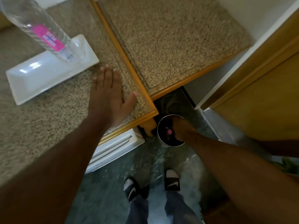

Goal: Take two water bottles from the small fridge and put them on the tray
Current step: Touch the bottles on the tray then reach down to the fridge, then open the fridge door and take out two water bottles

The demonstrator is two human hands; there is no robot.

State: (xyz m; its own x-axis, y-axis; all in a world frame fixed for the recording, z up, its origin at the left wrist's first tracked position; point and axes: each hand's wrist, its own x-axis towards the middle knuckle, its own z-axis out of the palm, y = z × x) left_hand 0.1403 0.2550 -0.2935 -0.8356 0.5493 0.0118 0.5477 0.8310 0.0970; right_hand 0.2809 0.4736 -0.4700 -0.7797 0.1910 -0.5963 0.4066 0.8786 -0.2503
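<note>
One clear water bottle with a pink label [40, 29] stands upright on the white rectangular tray [32, 78], at the tray's far right end, on the speckled counter. My left hand [110, 92] lies flat on the counter just right of the tray, fingers apart and holding nothing. Below the counter's corner my right hand [182, 131] grips a second clear bottle [162, 131]. I see this bottle end-on as a round rim with a pink cap in its middle. A white part of the small fridge [116, 146] shows under the counter edge.
A wood-trimmed counter section [169, 42] lies to the right of the tray. Further right are a white wall and a wooden cabinet door [262, 97]. My feet in black slides [171, 180] stand on a green marbled floor.
</note>
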